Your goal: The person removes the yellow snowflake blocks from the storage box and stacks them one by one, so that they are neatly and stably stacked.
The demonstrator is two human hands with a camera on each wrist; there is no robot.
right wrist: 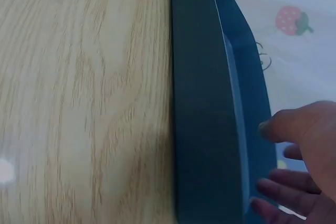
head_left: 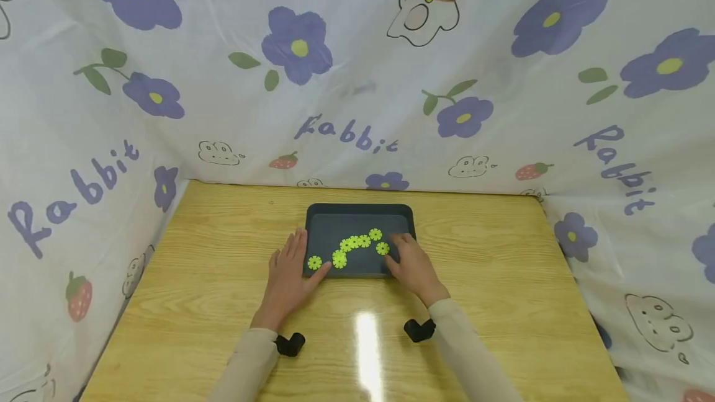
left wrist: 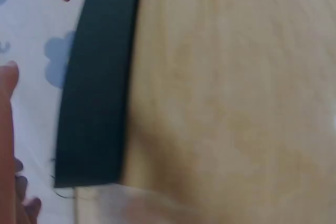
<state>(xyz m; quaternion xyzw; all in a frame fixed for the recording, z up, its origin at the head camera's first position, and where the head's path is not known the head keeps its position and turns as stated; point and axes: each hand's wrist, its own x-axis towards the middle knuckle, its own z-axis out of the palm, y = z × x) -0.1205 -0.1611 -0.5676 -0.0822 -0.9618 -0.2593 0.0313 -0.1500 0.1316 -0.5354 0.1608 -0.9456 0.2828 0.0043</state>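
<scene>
A dark blue-grey rectangular tray [head_left: 329, 228] lies on the table with several bright yellow-green notched discs in it. One disc [head_left: 315, 263] sits alone near the left front corner, and others form a slanting row up to a disc [head_left: 375, 234] at the back. Along the tray's left side my left hand [head_left: 287, 278] rests with its fingers extended and its thumb by the front rim. My right hand [head_left: 413, 263] reaches over the right side, fingers loosely bent, its thumb close to a disc [head_left: 382, 248]. In the right wrist view, no disc shows between its fingers.
The wooden table [head_left: 223, 247] extends around the tray, with a bright glare strip in front. Printed white cloth [head_left: 357, 98] hangs behind and at both sides. Black wrist mounts [head_left: 291, 345] project inward from both sleeves.
</scene>
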